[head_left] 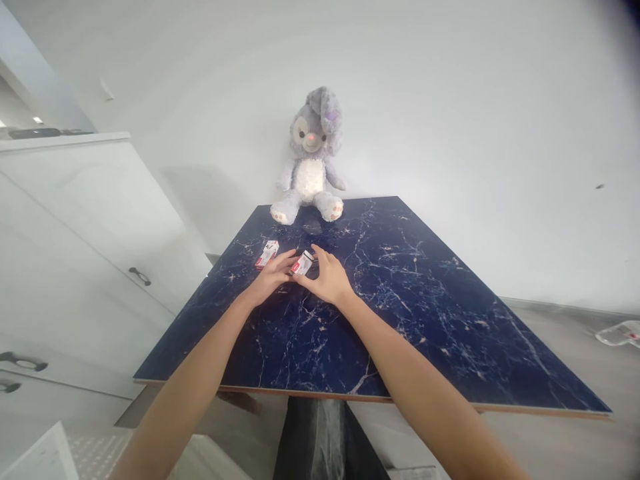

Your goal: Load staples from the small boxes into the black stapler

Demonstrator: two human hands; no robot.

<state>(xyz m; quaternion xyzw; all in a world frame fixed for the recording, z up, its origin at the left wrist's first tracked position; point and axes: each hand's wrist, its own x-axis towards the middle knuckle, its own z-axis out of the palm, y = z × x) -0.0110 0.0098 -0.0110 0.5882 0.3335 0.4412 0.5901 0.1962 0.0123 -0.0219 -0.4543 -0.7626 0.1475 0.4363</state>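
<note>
A small white box with red print is held between my two hands over the dark blue table. My left hand grips its left side, fingers curled towards it. From the other side, my right hand holds it between thumb and fingers. A second small red and white box lies on the table just left of my left hand, with a dark mark or small dark item on its top that I cannot make out.
The table has a blue marbled top. A grey plush toy sits at its back edge against the wall. White cabinets with dark handles stand on the left. A clear plastic item lies on the floor at right.
</note>
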